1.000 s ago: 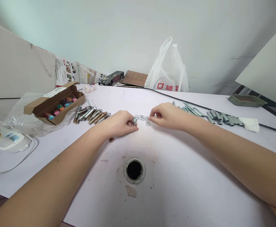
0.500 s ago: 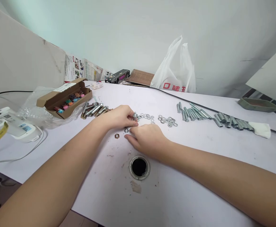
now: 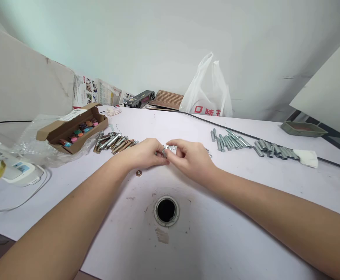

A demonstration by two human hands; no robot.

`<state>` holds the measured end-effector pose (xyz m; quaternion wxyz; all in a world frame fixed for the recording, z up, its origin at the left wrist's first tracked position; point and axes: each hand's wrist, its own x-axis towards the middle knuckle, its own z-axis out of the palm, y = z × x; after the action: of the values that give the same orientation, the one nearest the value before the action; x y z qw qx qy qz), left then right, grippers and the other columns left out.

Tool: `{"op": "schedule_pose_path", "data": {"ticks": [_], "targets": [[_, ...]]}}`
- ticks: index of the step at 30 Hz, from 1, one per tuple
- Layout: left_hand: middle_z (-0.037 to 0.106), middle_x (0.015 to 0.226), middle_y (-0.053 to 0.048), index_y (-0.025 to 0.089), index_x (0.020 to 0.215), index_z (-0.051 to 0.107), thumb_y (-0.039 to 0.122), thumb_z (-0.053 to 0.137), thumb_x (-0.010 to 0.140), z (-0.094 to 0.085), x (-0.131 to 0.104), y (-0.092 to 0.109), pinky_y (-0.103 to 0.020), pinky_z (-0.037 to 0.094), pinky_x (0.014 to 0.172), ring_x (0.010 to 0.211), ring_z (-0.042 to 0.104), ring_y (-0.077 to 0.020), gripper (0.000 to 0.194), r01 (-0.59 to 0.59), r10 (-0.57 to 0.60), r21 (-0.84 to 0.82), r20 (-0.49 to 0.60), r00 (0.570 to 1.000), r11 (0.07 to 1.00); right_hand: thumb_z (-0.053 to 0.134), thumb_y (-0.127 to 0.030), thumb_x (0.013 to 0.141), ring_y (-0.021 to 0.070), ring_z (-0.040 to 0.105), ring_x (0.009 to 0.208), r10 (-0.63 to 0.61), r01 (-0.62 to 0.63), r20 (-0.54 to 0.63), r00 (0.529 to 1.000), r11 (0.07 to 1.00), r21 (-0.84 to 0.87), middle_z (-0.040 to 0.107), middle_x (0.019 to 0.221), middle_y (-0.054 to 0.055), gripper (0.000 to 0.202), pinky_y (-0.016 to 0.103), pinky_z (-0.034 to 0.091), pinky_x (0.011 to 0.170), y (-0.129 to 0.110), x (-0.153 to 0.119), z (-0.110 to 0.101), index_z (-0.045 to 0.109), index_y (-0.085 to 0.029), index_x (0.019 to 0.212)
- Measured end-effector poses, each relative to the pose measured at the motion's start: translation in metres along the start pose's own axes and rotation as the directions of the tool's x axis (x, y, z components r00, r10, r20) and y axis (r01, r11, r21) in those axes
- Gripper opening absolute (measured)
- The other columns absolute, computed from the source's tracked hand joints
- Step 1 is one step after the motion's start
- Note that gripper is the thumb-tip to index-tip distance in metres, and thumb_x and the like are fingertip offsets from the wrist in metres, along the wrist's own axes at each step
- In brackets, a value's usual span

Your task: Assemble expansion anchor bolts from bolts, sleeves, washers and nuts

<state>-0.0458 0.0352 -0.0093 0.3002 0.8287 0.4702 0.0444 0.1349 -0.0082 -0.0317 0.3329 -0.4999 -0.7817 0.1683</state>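
Bolt (image 3: pixel 164 153), small and metallic, sits at the near middle of the table (image 3: pixel 216 241), pinched upright or nearly so in the fingers of the left hand (image 3: pixel 149 153); most of it is hidden by them, so its full length cannot be told. The right hand (image 3: pixel 192 160) meets it from the right, thumb and forefinger closed on a shiny metal piece (image 3: pixel 168 147) at the bolt's upper end; that piece is too small and covered to name surely. Just beyond the fingertips lie loose washers (image 3: pixel 174 148), partly hidden by the right hand, with a few more showing to its right. A brownish hex nut (image 3: pixel 139 173) rests on the table below the left wrist, and nearer the viewer is a round hole with a pale ring (image 3: pixel 156 211) about it. To the left of the left hand lies a heap of bolts with sleeves (image 3: pixel 111 142), some silver, some brassy; farther left stands an open cardboard box (image 3: pixel 90 137) holding small items with pink, blue, green and orange tops, with clear bubble wrap (image 3: pixel 35 136) beside and behind it. On the right are silver bolts (image 3: pixel 231 140), then short metal sleeves (image 3: pixel 275 149) touching or just beside a folded white cloth (image 3: pixel 305 158). A green tray (image 3: pixel 304 129) is at far right, and a white plastic bag (image 3: pixel 202 99) with red lettering stands by the far wall.
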Motion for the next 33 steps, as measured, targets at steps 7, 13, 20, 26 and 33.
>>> {"op": "schedule_pose_path", "data": {"ticks": [7,13,20,26,33], "targets": [[0.042,0.048,0.000,0.015,0.063,0.057,0.043,0.056,0.074,0.011,0.008,-0.002,-0.022,0.023,0.039,0.042,0.039,-0.0096,0.030,-0.026,0.028,0.045,-0.034,0.999,0.999,0.053,-0.038,0.087,0.0068,0.042,0.052,-0.052,0.038,0.060,0.997,0.978,0.207,0.050,0.055,-0.004,0.030,0.021,0.032,0.055,0.016,0.007,0.002,0.069,-0.021,0.106],[0.040,0.048,0.000,0.015,0.060,0.049,0.052,0.058,0.073,0.010,0.007,-0.005,-0.022,0.024,0.035,0.039,0.036,-0.0093,0.040,-0.002,0.002,0.001,-0.003,1.000,1.000,0.063,-0.054,0.079,0.0065,0.038,0.049,0.024,-0.051,0.098,0.995,0.958,0.281,0.045,0.052,-0.006,0.049,0.020,0.031,0.052,0.023,0.004,0.003,0.061,-0.018,0.112],[0.050,0.054,-0.002,0.015,0.079,0.064,0.054,0.059,0.074,0.008,0.006,-0.003,-0.023,0.034,0.032,0.037,0.044,-0.0122,0.040,0.076,-0.070,-0.075,0.079,0.994,0.994,0.052,-0.055,0.086,0.0049,0.025,0.043,0.027,0.000,-0.066,0.997,0.928,0.372,0.029,0.043,-0.002,0.058,0.023,0.019,0.044,0.026,0.001,-0.006,0.049,-0.011,0.049],[0.055,0.058,-0.004,0.014,0.079,0.065,0.052,0.063,0.071,0.006,0.005,0.004,-0.025,0.036,0.027,0.034,0.046,-0.0142,0.039,0.115,-0.110,-0.060,0.082,0.991,0.992,0.045,-0.055,0.091,0.0081,0.041,0.047,0.061,-0.074,0.043,0.997,0.849,0.523,0.047,0.048,0.000,0.050,0.022,0.033,0.049,0.024,0.002,-0.008,0.059,-0.012,0.070],[0.057,0.066,-0.004,0.019,0.086,0.068,0.049,0.065,0.071,0.003,0.003,0.003,-0.024,0.040,0.028,0.040,0.050,-0.0149,0.034,0.110,-0.099,-0.110,0.096,0.990,0.988,0.036,-0.059,0.093,0.0076,0.030,0.039,0.089,-0.049,-0.029,0.996,0.760,0.649,0.030,0.036,0.002,0.070,0.025,0.024,0.045,0.027,0.001,-0.012,0.037,-0.015,0.039]]}}
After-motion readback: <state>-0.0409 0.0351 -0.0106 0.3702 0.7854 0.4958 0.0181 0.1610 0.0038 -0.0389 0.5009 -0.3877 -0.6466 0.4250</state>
